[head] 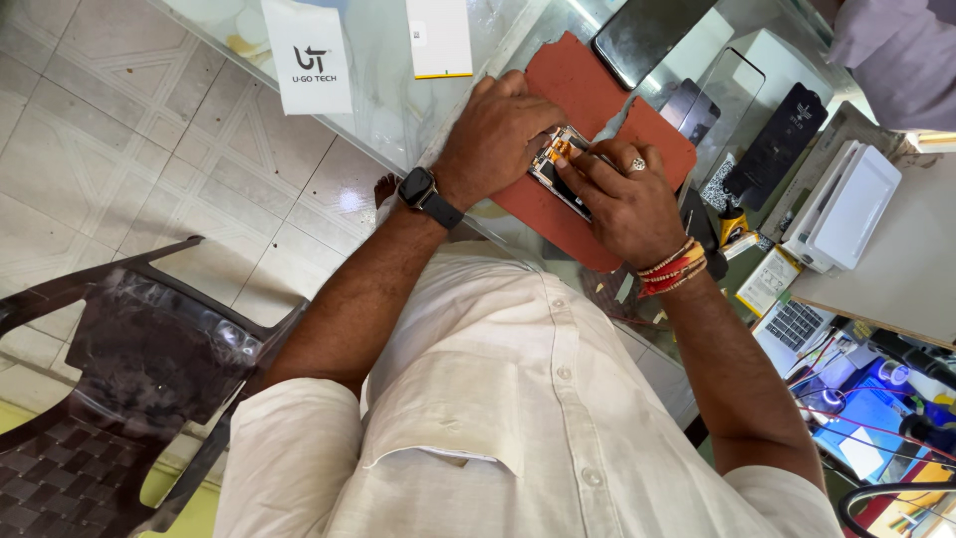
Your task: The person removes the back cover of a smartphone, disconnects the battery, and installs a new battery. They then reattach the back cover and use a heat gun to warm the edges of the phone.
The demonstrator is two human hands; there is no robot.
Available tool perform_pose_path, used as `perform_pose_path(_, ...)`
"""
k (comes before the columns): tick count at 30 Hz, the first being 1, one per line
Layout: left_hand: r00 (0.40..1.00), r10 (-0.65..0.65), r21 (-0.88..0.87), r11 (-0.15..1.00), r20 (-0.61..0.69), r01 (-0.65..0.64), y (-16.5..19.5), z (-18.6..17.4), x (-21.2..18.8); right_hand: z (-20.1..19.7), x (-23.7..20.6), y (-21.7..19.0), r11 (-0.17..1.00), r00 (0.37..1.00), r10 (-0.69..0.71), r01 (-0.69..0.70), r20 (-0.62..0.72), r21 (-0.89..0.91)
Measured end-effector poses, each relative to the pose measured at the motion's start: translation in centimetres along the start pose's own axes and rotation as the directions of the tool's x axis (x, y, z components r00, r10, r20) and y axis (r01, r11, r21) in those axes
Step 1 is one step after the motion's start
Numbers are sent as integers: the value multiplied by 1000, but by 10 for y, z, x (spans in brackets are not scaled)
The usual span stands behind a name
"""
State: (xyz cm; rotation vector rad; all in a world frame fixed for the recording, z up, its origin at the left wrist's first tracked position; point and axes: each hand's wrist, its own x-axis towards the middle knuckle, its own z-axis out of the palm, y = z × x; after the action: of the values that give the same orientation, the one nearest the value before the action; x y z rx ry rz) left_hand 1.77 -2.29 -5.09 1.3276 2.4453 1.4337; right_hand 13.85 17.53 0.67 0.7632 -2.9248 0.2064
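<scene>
Left hand [498, 130], upper middle of frame, lies curled over the opened phone [560, 169], fingers pressing its top edge to pin it flat. Right hand [622, 204], just right of it, fingers mostly closed, fingertips pinching at the exposed internals; any tool too small to tell. Phone rests on red mat [578, 75] on the glass counter [398, 90], probably for grip. White box [846, 204] at right edge; dark plastic chair [129, 369] lower left.

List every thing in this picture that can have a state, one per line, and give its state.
Opened phone: back off, insides showing, lying on the red mat.
Left hand: pressed on the phone's upper end, steadying it.
Right hand: fingers on the phone's insides.
Dark phone: screen off, lying flat.
White box: closed.
Plastic chair: unoccupied.
</scene>
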Motion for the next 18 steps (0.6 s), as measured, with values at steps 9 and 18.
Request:
perform_pose_path(9, 999, 36, 79, 996, 21, -38, 4, -2, -2, -3, 7, -1, 1000, 1000, 0, 0, 13, 3)
perform_pose_path(18, 1000, 3, 76, 997, 0, -3, 8, -2, 1, -4, 10, -1, 999, 999, -12, 13, 38, -43)
